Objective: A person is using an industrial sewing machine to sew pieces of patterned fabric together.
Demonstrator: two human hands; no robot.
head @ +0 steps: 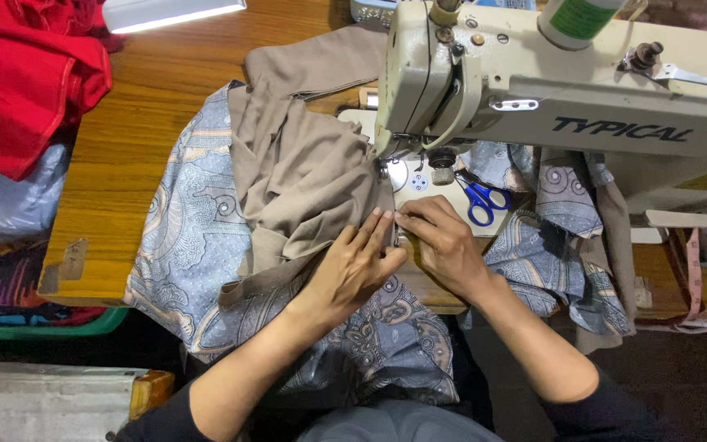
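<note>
A cream sewing machine (550, 90) stands at the top right of a wooden table (124, 147). Tan cloth (304, 172) lies over blue-grey patterned fabric (194, 237) and runs up to the needle area. My left hand (353, 266) presses flat on the tan cloth's edge, fingers stretched toward the needle. My right hand (443, 241) pinches the same seam edge just below the presser foot, fingertips touching those of the left hand.
Blue-handled scissors (480, 200) lie on the machine bed beside my right hand. Red cloth (22, 74) is piled at the top left. A green thread cone (578, 16) sits on the machine. A pink measuring tape (693, 270) hangs at the right.
</note>
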